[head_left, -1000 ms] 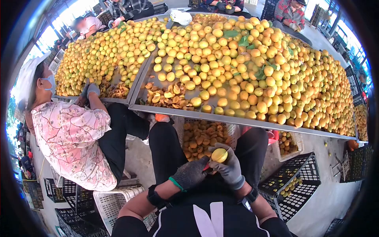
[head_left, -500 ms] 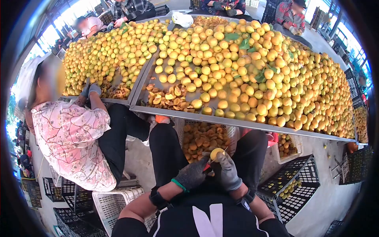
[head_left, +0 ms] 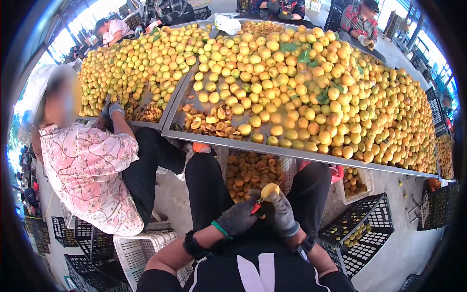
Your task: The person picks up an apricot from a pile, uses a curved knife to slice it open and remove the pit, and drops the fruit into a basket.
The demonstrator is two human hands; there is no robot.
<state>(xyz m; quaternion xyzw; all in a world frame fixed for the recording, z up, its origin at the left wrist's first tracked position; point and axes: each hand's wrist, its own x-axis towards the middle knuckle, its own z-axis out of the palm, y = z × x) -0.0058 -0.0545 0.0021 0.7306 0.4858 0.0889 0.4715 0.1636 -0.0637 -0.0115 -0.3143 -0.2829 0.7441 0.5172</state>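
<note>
My left hand [head_left: 239, 216], in a dark grey glove with a green cuff, is closed round a red-handled knife [head_left: 256, 208]. The thin blade points up and right against a yellow fruit [head_left: 269, 191]. Gloved in lighter grey, my right hand [head_left: 282, 212] grips that fruit between thumb and fingers. Both hands are close together above my lap. Just beyond them, between my knees, a white crate [head_left: 290, 169] holds halved fruit [head_left: 250, 171].
A metal table [head_left: 287, 153] heaped with yellow fruit [head_left: 335, 97] spans the front. A co-worker in a floral shirt [head_left: 92, 170] sits at left; other people sit across. A white basket [head_left: 141, 253] and black crates [head_left: 362, 238] stand beside me.
The knife's red handle and blade show more clearly, with the blade now across the fruit. The fruit has shifted slightly to the right. The view has moved a little.
</note>
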